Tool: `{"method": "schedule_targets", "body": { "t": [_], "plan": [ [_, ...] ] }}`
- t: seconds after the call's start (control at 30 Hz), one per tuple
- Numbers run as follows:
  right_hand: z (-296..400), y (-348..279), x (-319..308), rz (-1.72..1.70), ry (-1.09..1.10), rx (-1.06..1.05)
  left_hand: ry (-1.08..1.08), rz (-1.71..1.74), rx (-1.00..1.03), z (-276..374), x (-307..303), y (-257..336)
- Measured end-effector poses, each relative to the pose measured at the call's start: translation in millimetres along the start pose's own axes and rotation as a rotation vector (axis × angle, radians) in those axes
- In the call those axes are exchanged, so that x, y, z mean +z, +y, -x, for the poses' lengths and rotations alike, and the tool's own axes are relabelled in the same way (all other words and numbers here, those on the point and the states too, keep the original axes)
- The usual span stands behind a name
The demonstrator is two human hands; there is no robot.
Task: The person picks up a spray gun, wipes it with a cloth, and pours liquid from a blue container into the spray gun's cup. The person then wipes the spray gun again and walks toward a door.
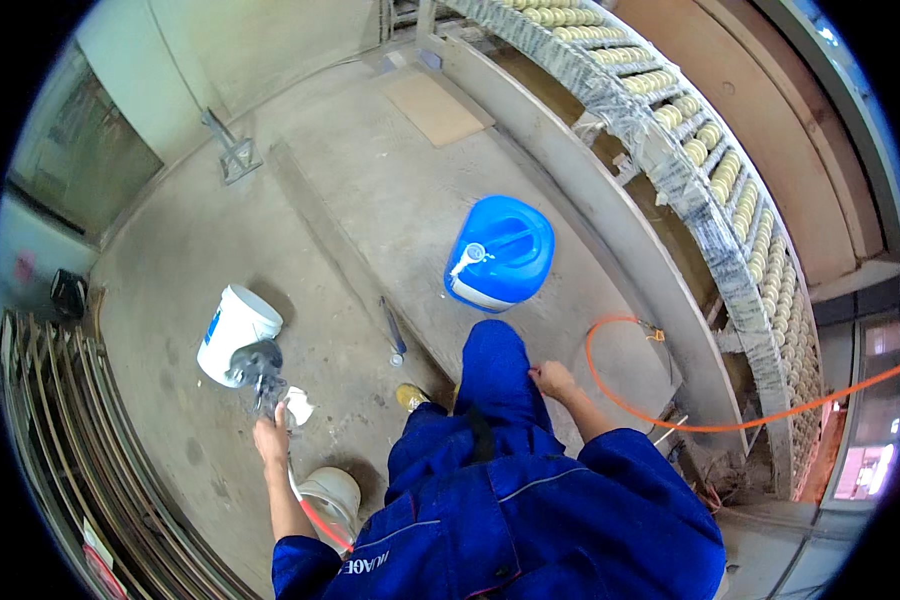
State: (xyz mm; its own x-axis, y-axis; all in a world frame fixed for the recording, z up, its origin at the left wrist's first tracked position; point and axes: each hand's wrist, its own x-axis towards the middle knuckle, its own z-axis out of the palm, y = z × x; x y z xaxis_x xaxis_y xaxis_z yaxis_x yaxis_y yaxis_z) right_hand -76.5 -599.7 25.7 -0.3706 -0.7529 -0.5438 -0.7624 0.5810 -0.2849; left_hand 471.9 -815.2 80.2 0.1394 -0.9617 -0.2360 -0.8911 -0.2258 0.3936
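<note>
My left hand (272,437) is closed on the lower end of a dark, wet-looking tool (259,365) whose exact kind I cannot tell. Its wide dark head overlaps the lower side of a white plastic bucket (232,322) on the floor. My right hand (553,379) is at my blue-trousered knee, its fingers bent against the cloth; whether they pinch it is unclear. Beyond the knee a blue plastic jerrycan (517,247) stands with its white-rimmed spout uncapped and white residue running down its side. A second whitish bucket (337,487) stands beside my left forearm, partly hidden.
An orange hose (772,421) loops over the floor at right, beside a roller conveyor frame (667,180). A dark-handled tool (392,330) lies mid-floor. Cardboard (436,107) and a metal stand (238,159) are farther off. Long strips (105,420) are stacked at left.
</note>
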Motion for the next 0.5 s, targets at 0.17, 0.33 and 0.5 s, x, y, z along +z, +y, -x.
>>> {"method": "schedule_targets", "body": {
  "t": [0.17, 0.33, 0.5],
  "plan": [
    [-86, -25, -53, -0.003, 0.271, -0.076, -0.033, -0.329, -0.006, 13, 25, -28],
    [-179, -58, -80, 0.18, 0.228, -0.193, -0.122, -0.317, -0.071, 54, 51, -50],
    [-255, -92, -86, 0.435, 0.204, -0.243, -0.122, -0.33, -0.141, 88, 67, -58]
  ]
}}
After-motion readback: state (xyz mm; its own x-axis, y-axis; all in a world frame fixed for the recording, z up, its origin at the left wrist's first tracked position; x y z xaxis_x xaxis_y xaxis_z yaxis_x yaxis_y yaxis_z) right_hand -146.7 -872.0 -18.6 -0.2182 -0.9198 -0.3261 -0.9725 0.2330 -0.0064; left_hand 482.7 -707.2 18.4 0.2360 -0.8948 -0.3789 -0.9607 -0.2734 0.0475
